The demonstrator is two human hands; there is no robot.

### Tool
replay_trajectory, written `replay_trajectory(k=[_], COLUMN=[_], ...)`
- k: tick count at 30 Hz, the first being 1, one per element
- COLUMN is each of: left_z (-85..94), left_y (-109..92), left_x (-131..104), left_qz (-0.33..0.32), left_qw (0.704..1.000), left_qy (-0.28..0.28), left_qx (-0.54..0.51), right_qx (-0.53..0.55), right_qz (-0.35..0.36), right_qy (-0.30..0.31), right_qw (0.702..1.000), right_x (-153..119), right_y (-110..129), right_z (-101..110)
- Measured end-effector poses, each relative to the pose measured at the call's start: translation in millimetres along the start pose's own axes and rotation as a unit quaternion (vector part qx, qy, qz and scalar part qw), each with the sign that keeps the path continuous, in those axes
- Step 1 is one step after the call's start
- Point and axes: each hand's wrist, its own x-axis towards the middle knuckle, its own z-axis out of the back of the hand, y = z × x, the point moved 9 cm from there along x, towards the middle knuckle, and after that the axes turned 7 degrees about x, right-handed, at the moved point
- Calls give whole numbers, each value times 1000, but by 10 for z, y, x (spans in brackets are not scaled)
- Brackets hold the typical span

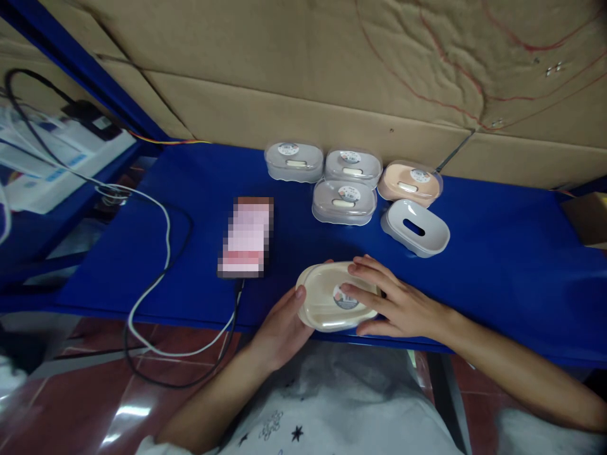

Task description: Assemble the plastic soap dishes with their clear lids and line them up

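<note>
A cream oval container [315, 306] with a round label is held above the front edge of the blue table. My left hand [284, 325] grips its left side, thumb on the rim and the other fingers mostly hidden beneath. Over its right part lies my right hand [391, 300], fingers spread, with fingertips at the label and the far rim. Beyond them sits a white oval dish [431, 235] with a dark slot in its middle. Behind it stands a peach container [396, 183] under a clear lid. Several grey lidded containers [327, 212] are grouped to its left.
A phone [246, 237] with a blurred screen lies left on the blue table [497, 265], a cable at its lower end. White and black cables [168, 240] loop over the left part and hang off the front. Brown cardboard [284, 63] rises behind. A black adapter [92, 120] is far left.
</note>
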Motion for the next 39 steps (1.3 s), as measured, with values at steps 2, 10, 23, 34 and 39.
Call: replay_trajectory(k=[2,10,23,34,39], left_z=[-5,-32,0,-87,-97], left_y=[6,5,11,-16,16], left_x=[-4,-23,-77,-40,-42], left_qz=[4,3,-35,-22,0], left_qw=[1000,999,996,997,998], left_qy=[2,25,39,58,57], left_qx=[3,29,78,36,25], right_qx=[-7,-48,-106,-74,-72], right_qz=[3,29,64,67,61], right_qy=[2,-19,-65,-64,-58], right_qw=[1000,998,990,993,994], right_x=[3,14,0,24,35], right_y=[14,116,272,274,256], right_z=[-10,34,130,133,115])
